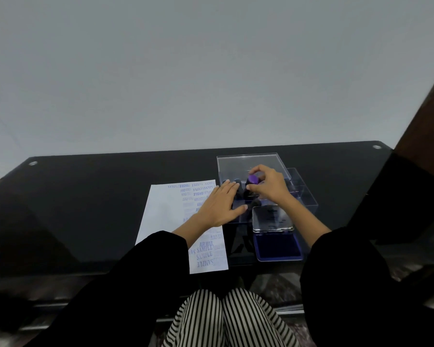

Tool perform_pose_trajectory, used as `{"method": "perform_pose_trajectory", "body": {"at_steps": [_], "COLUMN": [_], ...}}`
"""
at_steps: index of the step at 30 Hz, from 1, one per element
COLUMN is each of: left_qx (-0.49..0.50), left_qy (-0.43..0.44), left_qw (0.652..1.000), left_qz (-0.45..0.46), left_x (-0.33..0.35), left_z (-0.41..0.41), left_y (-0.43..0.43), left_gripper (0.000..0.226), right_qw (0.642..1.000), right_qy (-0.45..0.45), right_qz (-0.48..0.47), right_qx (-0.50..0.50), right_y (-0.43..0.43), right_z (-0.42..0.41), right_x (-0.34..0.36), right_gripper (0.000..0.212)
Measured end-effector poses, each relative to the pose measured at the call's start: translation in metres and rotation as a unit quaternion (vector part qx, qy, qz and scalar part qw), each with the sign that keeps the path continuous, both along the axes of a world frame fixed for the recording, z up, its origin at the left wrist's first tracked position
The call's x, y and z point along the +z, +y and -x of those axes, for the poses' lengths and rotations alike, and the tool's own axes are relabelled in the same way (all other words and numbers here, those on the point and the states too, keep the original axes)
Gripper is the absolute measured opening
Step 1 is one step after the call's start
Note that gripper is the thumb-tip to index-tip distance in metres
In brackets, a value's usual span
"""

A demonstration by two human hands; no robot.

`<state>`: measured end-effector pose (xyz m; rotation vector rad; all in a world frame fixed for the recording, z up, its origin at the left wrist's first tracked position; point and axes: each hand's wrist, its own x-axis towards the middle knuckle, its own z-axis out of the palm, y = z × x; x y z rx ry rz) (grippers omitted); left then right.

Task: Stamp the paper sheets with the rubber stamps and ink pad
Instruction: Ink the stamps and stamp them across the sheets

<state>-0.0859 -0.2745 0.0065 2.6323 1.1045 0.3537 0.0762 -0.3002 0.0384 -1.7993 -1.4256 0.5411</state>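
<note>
Right hand [268, 184] grip: thumb and fingertips pinching a purple-capped stamp [253, 179], held over the middle of the clear stamp case [303, 194] at the far right of the desk [85, 196]. Stamp sits at the left edge of the grip, cap tilted toward left-near; rubber face hidden, can't tell if it's clear of its compartment. Left hand [217, 205] grip released: fingers straight, palm down, lying across the right edge of the paper sheet [168, 216] with fingertips reaching the case's left side, holding nothing. Key relation: the ink pad [277, 246] is open, blue surface exposed, on the near side of the case, so straight toward the person from the stamp. Right hand is the nearer one to it. Paper is left of the case and pad, already covered in blue prints (SAMPLE, AIR MAIL) along its right half; left half is bare. Likely step: picking a stamp, inking not yet done. Next move judged: pull the stamp near onto the pad, then left to the paper.
</note>
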Motion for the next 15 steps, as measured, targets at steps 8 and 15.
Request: {"method": "perform_pose_trajectory", "body": {"at_steps": [8, 15], "left_qx": [-0.026, -0.029], "left_qy": [-0.009, -0.019], "left_qw": [1.0, 0.999], "left_qz": [-0.013, -0.013], "left_x": [0.024, 0.021], "left_z": [0.003, 0.003], "left_y": [-0.034, -0.073], "left_gripper": [0.063, 0.062], "right_qw": [1.0, 1.0], "right_qy": [0.013, 0.017], "right_qz": [-0.023, 0.002], "right_qx": [0.004, 0.003], "right_y": [-0.047, -0.094], "right_z": [-0.002, 0.005], "right_x": [0.02, 0.024], "right_gripper": [0.026, 0.03]}}
